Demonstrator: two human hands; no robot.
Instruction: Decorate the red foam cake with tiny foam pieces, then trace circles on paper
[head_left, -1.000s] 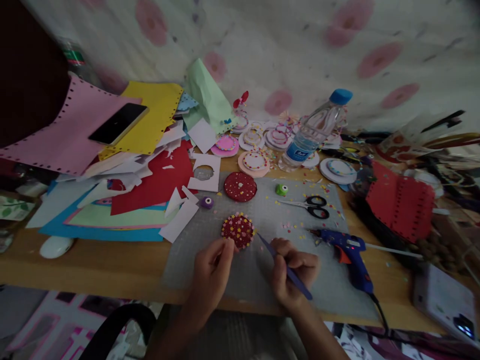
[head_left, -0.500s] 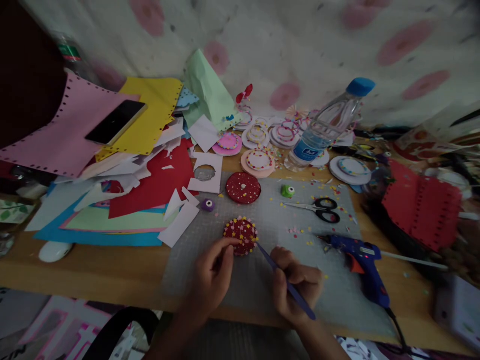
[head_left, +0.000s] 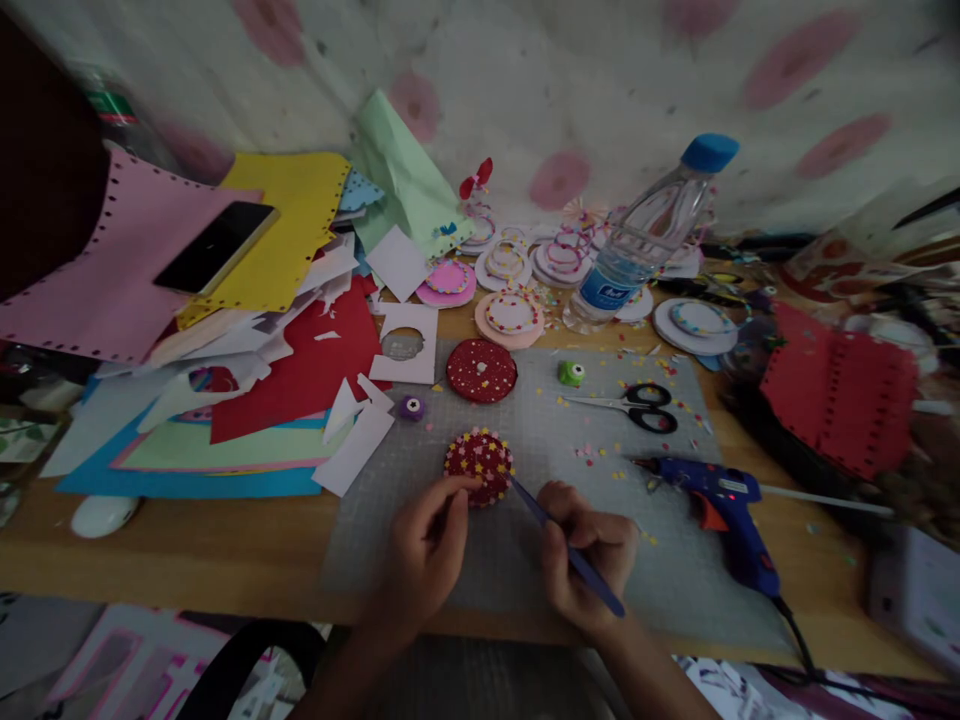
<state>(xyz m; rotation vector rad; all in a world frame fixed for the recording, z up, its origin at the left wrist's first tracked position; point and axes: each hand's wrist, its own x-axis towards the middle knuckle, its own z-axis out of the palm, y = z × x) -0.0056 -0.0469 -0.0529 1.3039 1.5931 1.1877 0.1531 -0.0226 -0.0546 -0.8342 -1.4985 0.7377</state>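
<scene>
A red paper disc (head_left: 479, 465) dotted with small yellow and pink shapes lies on a grey cutting mat (head_left: 525, 560). My left hand (head_left: 424, 550) pinches the disc's near edge with curled fingers. My right hand (head_left: 581, 555) grips blue tweezers (head_left: 564, 546), whose tip points at the disc's right edge. A second red disc (head_left: 481, 369) with white dots lies farther back on the mat.
A blue glue gun (head_left: 724, 510) and black-handled scissors (head_left: 630, 408) lie right of my hands. Two small punches (head_left: 570, 373) sit on the mat. A water bottle (head_left: 645, 240) leans at the back among decorated discs. Coloured paper sheets and a phone (head_left: 216, 246) pile at left.
Both hands stay at the dotted disc; the tweezer tip has come up to its right edge. The camera view has shifted slightly.
</scene>
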